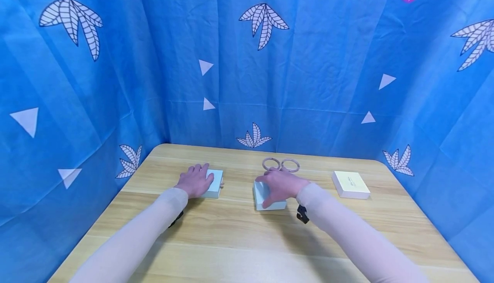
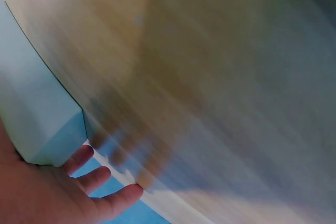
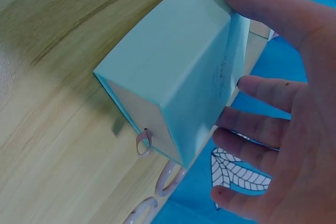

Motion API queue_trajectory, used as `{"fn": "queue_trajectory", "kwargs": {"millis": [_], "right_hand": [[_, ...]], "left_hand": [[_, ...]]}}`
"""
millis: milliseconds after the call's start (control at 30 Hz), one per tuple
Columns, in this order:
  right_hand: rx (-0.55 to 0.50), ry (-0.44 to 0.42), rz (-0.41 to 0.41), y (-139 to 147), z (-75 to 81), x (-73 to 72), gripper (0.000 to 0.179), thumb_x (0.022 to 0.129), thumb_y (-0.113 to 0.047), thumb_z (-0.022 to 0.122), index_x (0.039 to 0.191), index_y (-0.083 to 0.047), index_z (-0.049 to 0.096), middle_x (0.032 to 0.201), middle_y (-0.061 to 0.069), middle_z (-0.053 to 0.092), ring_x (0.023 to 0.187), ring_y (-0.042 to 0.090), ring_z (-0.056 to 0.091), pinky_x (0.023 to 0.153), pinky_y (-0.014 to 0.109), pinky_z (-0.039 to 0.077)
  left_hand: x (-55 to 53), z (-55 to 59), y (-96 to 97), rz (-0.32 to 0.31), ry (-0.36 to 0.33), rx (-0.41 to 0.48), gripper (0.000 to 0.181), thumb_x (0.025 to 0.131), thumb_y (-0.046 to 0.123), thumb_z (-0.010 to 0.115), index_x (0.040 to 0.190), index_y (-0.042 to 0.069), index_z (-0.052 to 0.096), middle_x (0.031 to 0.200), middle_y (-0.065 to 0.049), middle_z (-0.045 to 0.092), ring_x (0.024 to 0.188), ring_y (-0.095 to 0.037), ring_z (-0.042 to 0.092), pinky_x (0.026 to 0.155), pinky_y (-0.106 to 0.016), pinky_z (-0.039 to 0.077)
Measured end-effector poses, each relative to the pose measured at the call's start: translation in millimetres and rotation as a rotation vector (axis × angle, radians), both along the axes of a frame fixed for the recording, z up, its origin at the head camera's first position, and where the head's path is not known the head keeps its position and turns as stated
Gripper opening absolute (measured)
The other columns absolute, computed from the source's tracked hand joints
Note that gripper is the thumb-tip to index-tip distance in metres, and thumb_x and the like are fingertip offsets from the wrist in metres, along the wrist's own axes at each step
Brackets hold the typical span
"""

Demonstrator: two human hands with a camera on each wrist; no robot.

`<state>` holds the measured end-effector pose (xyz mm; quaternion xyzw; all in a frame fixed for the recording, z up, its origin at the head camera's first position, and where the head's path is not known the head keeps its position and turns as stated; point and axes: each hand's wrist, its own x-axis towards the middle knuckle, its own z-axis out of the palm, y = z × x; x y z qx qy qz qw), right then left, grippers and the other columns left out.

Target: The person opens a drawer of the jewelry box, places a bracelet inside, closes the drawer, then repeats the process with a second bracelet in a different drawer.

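Observation:
My left hand [image 1: 194, 181] rests on a light blue box [image 1: 214, 184] on the left of the table, its fingers fairly straight and reaching past the box's far edge. A small pull tab pokes out of that box's right side. Near the middle, my right hand [image 1: 281, 185] grips a second light blue box [image 3: 157, 51], thumb at the near edge and fingers over the far edge. Small lettering marks its top, and a pinkish ribbon loop [image 3: 144, 142] sticks out of its side. Most of its top is hidden under the hand in the head view.
Two pale bangles, a left bangle [image 1: 271, 159] and a right bangle [image 1: 290, 160], lie behind the right hand. A white box with a pale yellow top [image 1: 351, 183] sits farther right. Blue patterned curtains [image 1: 239, 81] enclose the wooden table [image 1: 224, 248] at the back and sides.

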<state>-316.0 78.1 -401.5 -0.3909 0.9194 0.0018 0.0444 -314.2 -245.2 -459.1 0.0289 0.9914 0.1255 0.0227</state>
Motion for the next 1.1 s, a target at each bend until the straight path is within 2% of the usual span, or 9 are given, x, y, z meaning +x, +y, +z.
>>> {"fn": "queue_trajectory", "kwargs": {"millis": [267, 600, 833, 1100], "right_hand": [[0.025, 0.048, -0.011, -3.7, -1.3, 1.8, 0.081, 0.072, -0.062, 0.082, 0.14, -0.025, 0.059, 0.119, 0.0, 0.068, 0.11, 0.019, 0.056, 0.103, 0.055, 0.042], [0.02, 0.07, 0.004, 0.8, -5.3, 7.5, 0.081, 0.076, -0.065, 0.077, 0.143, -0.024, 0.055, 0.127, 0.003, 0.066, 0.116, 0.023, 0.058, 0.1, 0.054, 0.046], [-0.039, 0.036, -0.003, 16.2, -9.0, 7.9, 0.084, 0.081, -0.067, 0.071, 0.148, -0.02, 0.051, 0.144, 0.008, 0.057, 0.133, 0.031, 0.052, 0.104, 0.063, 0.043], [-0.113, 0.028, -0.022, 41.2, -7.2, 13.8, 0.07, 0.089, -0.057, 0.068, 0.145, -0.017, 0.055, 0.145, 0.011, 0.057, 0.137, 0.033, 0.051, 0.109, 0.067, 0.036]], "left_hand": [[0.3, 0.8, 1.0, 0.004, 0.0, 0.013, 0.071, 0.105, 0.053, 0.026, 0.16, 0.009, 0.024, 0.158, -0.024, 0.031, 0.145, -0.045, 0.029, 0.108, -0.073, 0.028], [-0.1, -1.3, -1.7, -0.007, 0.001, 0.0, 0.07, 0.105, 0.052, 0.026, 0.159, 0.008, 0.024, 0.157, -0.025, 0.032, 0.143, -0.047, 0.031, 0.106, -0.074, 0.029], [4.2, 3.8, 0.3, -0.015, -0.009, 0.004, 0.07, 0.105, 0.051, 0.029, 0.158, 0.006, 0.027, 0.157, -0.025, 0.033, 0.143, -0.047, 0.031, 0.106, -0.074, 0.029], [1.5, 3.1, -2.7, -0.03, 0.0, 0.007, 0.071, 0.104, 0.053, 0.031, 0.157, 0.006, 0.032, 0.157, -0.025, 0.034, 0.144, -0.047, 0.031, 0.106, -0.076, 0.028]]}}
